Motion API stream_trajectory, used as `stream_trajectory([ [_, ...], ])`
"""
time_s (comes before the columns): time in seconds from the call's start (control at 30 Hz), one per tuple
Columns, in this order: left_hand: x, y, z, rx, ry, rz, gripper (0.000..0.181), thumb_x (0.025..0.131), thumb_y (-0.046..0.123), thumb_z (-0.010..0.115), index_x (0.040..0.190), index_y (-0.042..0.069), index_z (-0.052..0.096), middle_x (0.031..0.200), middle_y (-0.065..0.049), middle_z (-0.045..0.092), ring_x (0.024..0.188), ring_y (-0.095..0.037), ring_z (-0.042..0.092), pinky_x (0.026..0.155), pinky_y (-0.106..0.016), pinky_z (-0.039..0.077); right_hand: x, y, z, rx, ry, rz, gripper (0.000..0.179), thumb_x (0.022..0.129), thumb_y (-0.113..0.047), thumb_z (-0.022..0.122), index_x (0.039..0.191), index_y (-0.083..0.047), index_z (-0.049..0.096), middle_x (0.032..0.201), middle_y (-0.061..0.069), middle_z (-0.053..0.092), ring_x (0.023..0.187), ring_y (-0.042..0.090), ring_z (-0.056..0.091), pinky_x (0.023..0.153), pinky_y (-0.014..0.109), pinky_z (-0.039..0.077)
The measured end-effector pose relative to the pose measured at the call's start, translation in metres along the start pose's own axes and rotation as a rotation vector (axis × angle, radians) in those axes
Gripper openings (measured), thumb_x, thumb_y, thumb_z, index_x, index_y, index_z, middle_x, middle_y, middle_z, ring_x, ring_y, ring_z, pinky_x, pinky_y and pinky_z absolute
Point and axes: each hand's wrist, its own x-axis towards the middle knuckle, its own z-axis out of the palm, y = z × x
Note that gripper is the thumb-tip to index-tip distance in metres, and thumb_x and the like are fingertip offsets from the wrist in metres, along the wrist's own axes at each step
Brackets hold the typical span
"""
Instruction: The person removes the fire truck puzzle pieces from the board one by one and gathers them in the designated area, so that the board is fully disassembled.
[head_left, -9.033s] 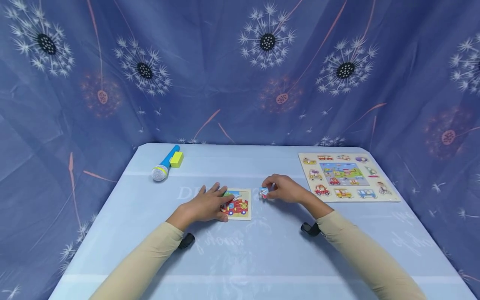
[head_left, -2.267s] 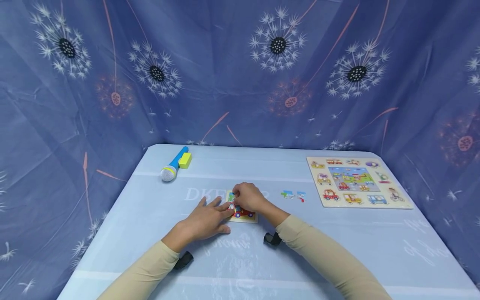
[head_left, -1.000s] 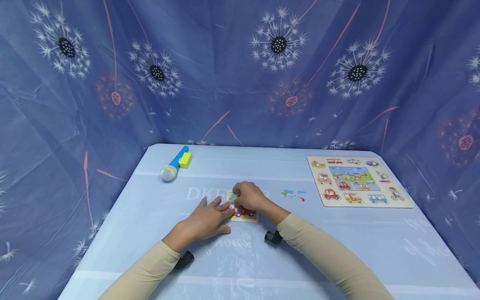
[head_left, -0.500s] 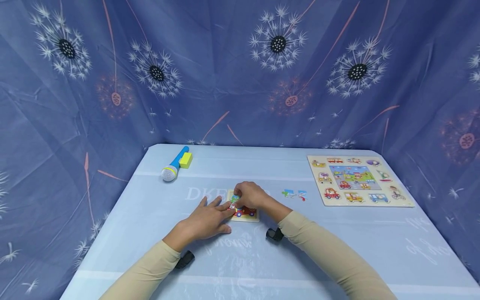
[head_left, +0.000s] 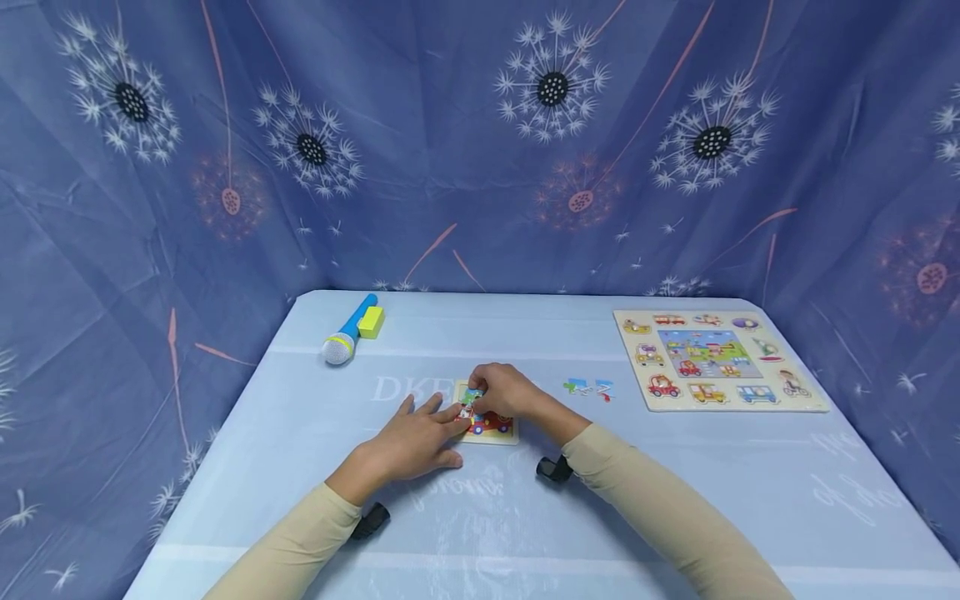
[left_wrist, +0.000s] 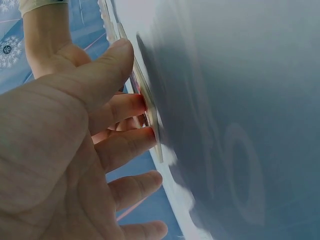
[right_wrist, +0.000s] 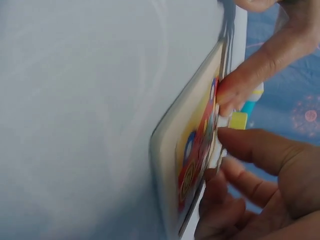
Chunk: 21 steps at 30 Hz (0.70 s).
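A small wooden jigsaw board (head_left: 491, 441) with a red vehicle picture lies on the table before me. My left hand (head_left: 411, 438) rests on its left side, fingers spread and fairly straight, fingertips on the board as the left wrist view shows. Over the board's upper part, my right hand (head_left: 507, 392) pinches a jigsaw piece (right_wrist: 218, 151) between thumb and fingers. That piece sits at the board's surface; whether it lies flat in place I cannot tell. Right of the board are two loose jigsaw pieces (head_left: 577, 387), partly blue. The right hand hides the board's upper right.
At the back left lies a blue toy microphone (head_left: 341, 342) beside a yellow block (head_left: 371, 322). A larger wooden puzzle board (head_left: 654, 397) with vehicle pictures lies at the right. A patterned blue curtain (head_left: 420, 150) surrounds the pale blue table (head_left: 315, 450).
Nine seconds ago my right hand held a piece right of the board; now it works over the board's upper part. During the last second it shifts only slightly; the left hand stays put.
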Motion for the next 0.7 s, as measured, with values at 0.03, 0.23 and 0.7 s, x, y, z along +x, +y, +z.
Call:
stream_trajectory([
  [0.03, 0.0, 0.0, 0.0, -0.007, -0.005, -0.001, 0.064, 0.095, 0.054, 0.065, 0.149, 0.02, 0.056, 0.157, -0.005, 0.047, 0.148, -0.042, 0.035, 0.11, -0.074, 0.026, -0.002, 0.004, -0.002, 0.021, -0.004, -0.027, 0.024, 0.087, -0.011, 0.08, 0.109, -0.01, 0.07, 0.098, 0.001, 0.065, 0.088, 0.015, 0.059, 0.082, 0.034, 0.051],
  [0.23, 0.001, -0.001, -0.001, -0.063, -0.052, -0.01, 0.068, 0.096, 0.055, 0.063, 0.152, 0.02, 0.051, 0.161, -0.005, 0.041, 0.151, -0.041, 0.029, 0.114, -0.072, 0.021, -0.017, 0.043, -0.03, 0.19, -0.016, -0.096, 0.033, 0.091, -0.013, 0.075, 0.123, -0.007, 0.07, 0.11, 0.005, 0.066, 0.096, 0.018, 0.059, 0.079, 0.034, 0.051],
  [0.7, 0.0, -0.003, -0.007, -0.169, -0.063, -0.014, 0.056, 0.097, 0.043, 0.069, 0.145, 0.016, 0.057, 0.159, -0.005, 0.045, 0.153, -0.038, 0.026, 0.116, -0.07, 0.02, -0.036, 0.105, -0.071, 0.007, 0.077, 0.026, 0.035, 0.09, -0.01, 0.075, 0.123, 0.0, 0.069, 0.114, 0.014, 0.069, 0.104, 0.026, 0.063, 0.081, 0.038, 0.053],
])
